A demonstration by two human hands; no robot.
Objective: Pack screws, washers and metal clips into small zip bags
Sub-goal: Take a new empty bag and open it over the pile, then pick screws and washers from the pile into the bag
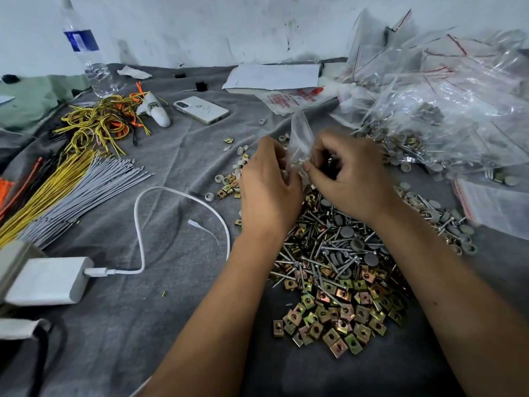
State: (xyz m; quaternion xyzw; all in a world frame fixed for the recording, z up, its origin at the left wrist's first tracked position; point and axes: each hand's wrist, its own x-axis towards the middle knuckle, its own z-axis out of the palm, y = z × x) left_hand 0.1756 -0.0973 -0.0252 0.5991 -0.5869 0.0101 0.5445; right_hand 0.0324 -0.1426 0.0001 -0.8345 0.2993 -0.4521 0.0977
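Note:
A small clear zip bag [299, 136] stands upright between my hands above the grey cloth. My left hand [267, 184] grips its left side. My right hand [347, 173] has its fingers curled at the bag's right edge, and small metal parts show among those fingers. Below my hands lies a heap of screws [323, 247] mixed with grey washers [347, 232]. Square brass-coloured metal clips [335, 313] spread out at the near end of the heap. What sits inside the bag is too blurred to make out.
A big pile of filled zip bags [446, 110] covers the right side. Bundled cable ties [77, 190] and wires lie at left. A phone [201, 109], a water bottle [87, 53], a white charger [48, 279] with its cable, and papers [274, 77] lie around.

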